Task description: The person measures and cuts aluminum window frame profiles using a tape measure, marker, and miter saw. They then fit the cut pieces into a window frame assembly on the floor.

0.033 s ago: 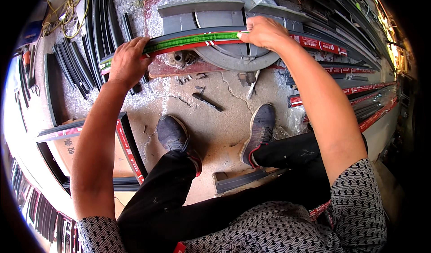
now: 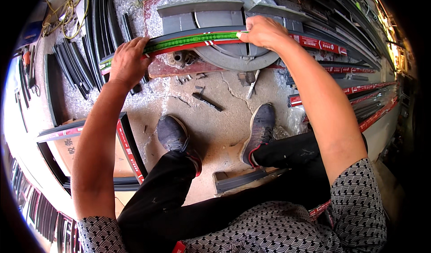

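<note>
A long dark metal profile [image 2: 179, 33] with red and white film along its near face lies crosswise over the bed of a miter saw [image 2: 233, 64]. Stretched along that face is a green tape measure blade [image 2: 188, 40]. My left hand [image 2: 129, 62] is closed around the profile near its left end, and covers part of the blade there. At the blade's right end, my right hand [image 2: 265, 33] pinches, thumb on the tip of the tape and fingers over the profile. What lies under my left palm is hidden.
Dark strips [image 2: 74, 68] lie to the left, near a yellow cord [image 2: 67, 15]. A rectangular frame [image 2: 130, 149] stands by my left leg. Red-filmed profiles [image 2: 350, 89] are stacked at right. A black offcut [image 2: 207, 102] and a white marker-like stick [image 2: 253, 84] lie on the floor.
</note>
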{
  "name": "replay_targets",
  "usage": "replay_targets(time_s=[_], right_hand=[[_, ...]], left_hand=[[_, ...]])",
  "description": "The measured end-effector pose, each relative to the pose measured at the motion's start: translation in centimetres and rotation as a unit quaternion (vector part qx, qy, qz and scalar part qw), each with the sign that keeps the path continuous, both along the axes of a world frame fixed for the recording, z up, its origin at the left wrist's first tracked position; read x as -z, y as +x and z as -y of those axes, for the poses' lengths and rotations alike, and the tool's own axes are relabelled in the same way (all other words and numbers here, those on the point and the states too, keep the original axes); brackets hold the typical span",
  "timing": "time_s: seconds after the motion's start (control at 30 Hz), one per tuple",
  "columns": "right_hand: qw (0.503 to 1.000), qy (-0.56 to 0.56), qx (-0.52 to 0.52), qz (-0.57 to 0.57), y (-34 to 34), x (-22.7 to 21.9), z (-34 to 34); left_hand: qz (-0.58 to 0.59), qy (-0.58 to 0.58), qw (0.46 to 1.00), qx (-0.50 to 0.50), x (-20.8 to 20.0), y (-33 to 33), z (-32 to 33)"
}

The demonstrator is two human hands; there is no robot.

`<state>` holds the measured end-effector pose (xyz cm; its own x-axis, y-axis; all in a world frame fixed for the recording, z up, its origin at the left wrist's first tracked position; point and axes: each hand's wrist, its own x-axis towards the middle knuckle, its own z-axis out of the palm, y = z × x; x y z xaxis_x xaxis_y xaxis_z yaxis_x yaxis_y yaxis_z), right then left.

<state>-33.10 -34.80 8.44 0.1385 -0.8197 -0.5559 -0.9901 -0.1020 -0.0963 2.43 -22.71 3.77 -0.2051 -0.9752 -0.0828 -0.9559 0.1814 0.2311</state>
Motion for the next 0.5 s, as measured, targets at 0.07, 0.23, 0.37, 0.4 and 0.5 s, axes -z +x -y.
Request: replay_targets(time_s=[0.07, 0.23, 0.37, 0.4, 0.5], right_hand=[[1.000, -0.020, -0.006, 0.014, -0.5, 0.6, 0.0], [0.999, -0.026, -0.005, 0.022, -1.0, 1.0, 0.1], [1.000, 0.016, -0.004, -0.001, -0.3, -0.1, 0.2], [1.000, -0.006, -0.007, 0.014, -0.7, 0.5, 0.1], [0.999, -0.029, -0.015, 0.029, -0.8, 0.8, 0.2]], left_hand=[[0.026, -0.041, 0.999, 0.003, 0.3, -1.3, -0.2], [0.048, -0.076, 0.996, -0.025, 0.7, -8.1, -0.7], [0.003, -0.087, 0.993, -0.081, 0.7, -15.3, -1.9], [-0.007, -0.086, 0.991, -0.102, 0.8, -16.9, -2.2], [-0.017, -0.052, 0.985, -0.163, 1.3, -20.1, -2.4]])
